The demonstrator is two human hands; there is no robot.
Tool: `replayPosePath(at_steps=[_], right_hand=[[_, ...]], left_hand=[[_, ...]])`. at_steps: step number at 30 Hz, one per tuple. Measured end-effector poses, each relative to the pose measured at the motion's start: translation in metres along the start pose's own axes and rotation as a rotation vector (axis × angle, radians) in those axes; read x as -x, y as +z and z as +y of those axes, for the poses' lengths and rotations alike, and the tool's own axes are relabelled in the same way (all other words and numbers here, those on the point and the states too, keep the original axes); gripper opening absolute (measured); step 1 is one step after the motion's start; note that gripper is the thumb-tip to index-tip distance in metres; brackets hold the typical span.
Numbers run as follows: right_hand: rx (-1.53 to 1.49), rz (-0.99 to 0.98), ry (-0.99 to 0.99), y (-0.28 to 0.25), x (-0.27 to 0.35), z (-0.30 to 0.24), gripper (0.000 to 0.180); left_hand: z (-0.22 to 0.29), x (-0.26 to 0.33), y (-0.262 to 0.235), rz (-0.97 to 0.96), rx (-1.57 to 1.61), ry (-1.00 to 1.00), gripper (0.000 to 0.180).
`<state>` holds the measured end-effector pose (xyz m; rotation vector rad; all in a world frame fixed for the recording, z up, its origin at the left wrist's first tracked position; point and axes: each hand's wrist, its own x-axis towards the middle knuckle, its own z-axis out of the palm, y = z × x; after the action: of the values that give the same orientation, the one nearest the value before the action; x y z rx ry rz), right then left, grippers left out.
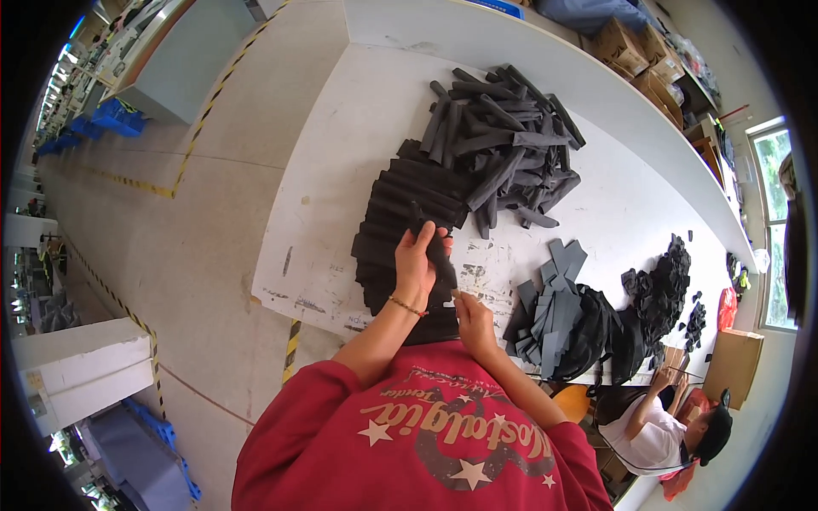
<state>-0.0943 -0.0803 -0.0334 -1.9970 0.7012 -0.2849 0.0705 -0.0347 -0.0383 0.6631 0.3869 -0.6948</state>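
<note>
My left hand (pixel 414 266) grips a narrow black fabric piece (pixel 440 258), its thumb and fingers closed around the upper part. At the lower end of that piece, my right hand (pixel 475 320) has its fingertips pinched together at the edge. Under and beside my left hand lie overlapping folded black fabric pieces (pixel 400 200), laid in a row on the white table (pixel 319 183). Just beyond them is a loose heap of rolled black fabric pieces (pixel 515 140).
Right of my hands lie grey strips (pixel 545 298), a black bag (pixel 592 332) and a heap of small black pieces (pixel 669 277). A co-worker in a white shirt (pixel 660 434) sits at the far right. Cardboard boxes (pixel 620 47) stand behind the table's raised back panel (pixel 545 43).
</note>
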Motion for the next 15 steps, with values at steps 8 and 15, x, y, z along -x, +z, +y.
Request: replayPosePath(at_steps=[8, 15], right_hand=[[0.016, -0.244, 0.152, -0.044, 0.029, -0.019, 0.013], [-0.006, -0.189, 0.214, -0.056, 0.031, -0.024, 0.015]], left_hand=[[0.010, -0.029, -0.006, 0.114, -0.097, 0.036, 0.022], [-0.001, -0.001, 0.016, -0.024, 0.069, -0.089, 0.050]])
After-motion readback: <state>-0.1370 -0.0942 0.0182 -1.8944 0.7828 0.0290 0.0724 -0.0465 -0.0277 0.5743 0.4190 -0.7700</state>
